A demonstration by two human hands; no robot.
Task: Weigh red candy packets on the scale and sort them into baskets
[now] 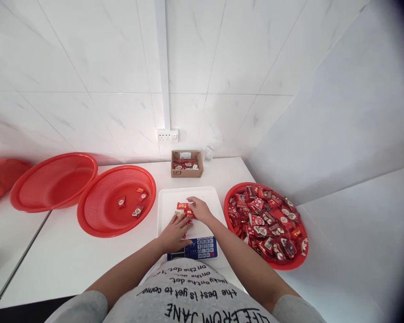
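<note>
Several small red snack packets lie bunched on the white tray of a weighing scale. My left hand reaches over the near left side of the bunch, its fingers stretched out and touching the packets. From the right, my right hand curls its fingers round the edge of a red packet in the same bunch; the fingertips are partly hidden. Below the tray, the scale's blue keypad shows, partly covered by my left hand and shirt.
To the right, a red basket is heaped with red packets. Left stands a red mesh basket with several packets, overlapping another red basket. Behind the scale are a cardboard box of packets and a clear plastic object by the wall.
</note>
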